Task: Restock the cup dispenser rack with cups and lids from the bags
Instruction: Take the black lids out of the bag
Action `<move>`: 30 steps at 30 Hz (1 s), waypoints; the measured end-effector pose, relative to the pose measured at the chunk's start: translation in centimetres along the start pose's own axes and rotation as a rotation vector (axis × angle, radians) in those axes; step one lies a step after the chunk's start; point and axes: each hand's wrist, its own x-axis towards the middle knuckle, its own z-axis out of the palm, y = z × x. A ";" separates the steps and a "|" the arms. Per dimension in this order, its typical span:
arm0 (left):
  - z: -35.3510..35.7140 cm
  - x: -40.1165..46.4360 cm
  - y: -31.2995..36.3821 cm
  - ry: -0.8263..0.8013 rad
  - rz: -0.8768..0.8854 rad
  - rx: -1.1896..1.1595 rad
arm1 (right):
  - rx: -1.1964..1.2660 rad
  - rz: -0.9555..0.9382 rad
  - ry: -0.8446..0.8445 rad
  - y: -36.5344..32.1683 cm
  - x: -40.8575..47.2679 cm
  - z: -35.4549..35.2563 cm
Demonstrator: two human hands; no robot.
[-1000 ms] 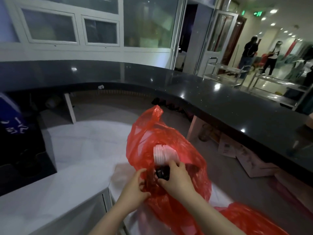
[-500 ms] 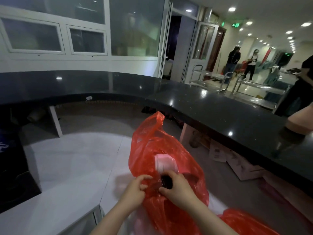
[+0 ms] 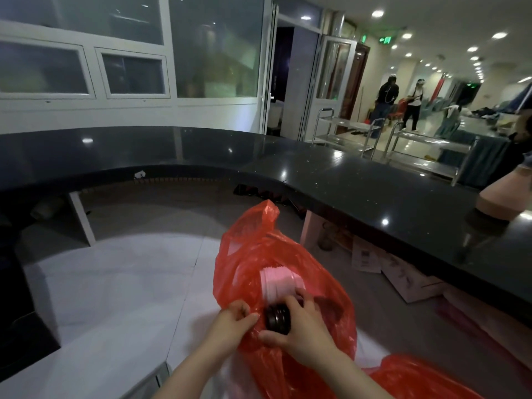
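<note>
1. Right now my left hand (image 3: 234,319) pinches a fold of the red bag (image 3: 288,269) at its mouth, thumb and fingers closed on the plastic, so the opening stays wide and the film does not fall over what is inside
2. My right hand (image 3: 302,334) reaches into that mouth and curls round a dark stack of lids (image 3: 277,317), thumb under and fingers over; gripping it from the side should let me draw the whole stack out in one piece
3. A sleeve of white cups (image 3: 280,285) lies inside the bag just behind the lids, touching my right fingertips; it looks tilted, rims toward me, which I judge is how it settled in the soft plastic
4. The bag stands slumped on the pale worktop (image 3: 115,298), its loose handle sticking up at the far side, because only my left pinch gives it any shape
5. More red plastic (image 3: 417,378) lies to the right of the bag, near my right forearm; I cannot tell what it holds
6. The black counter (image 3: 374,191) curves round behind the bag
7. No dispenser rack shows anywhere near the bag, so I judge the restocking has hardly begun
</note>
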 end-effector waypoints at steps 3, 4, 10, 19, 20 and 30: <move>-0.2 0.0 -0.6 0.002 -0.031 -0.036 | -0.021 -0.007 0.061 0.1 0.0 0.3; -0.3 0.0 -0.7 0.003 -0.025 0.013 | -0.027 -0.003 0.075 0.0 0.1 0.4; -0.8 -0.1 -0.4 -0.009 0.136 0.658 | 0.012 0.066 0.105 0.0 0.3 0.1; 0.0 -1.0 2.4 0.051 0.395 0.373 | 0.419 0.066 0.281 -0.6 -0.2 -2.5; 0.3 -1.2 2.6 0.031 0.359 0.265 | 0.475 0.047 0.325 -1.0 -0.4 -3.0; 0.9 -1.6 6.1 -0.231 0.047 -0.553 | 0.343 -0.435 0.398 -4.3 -2.6 -5.9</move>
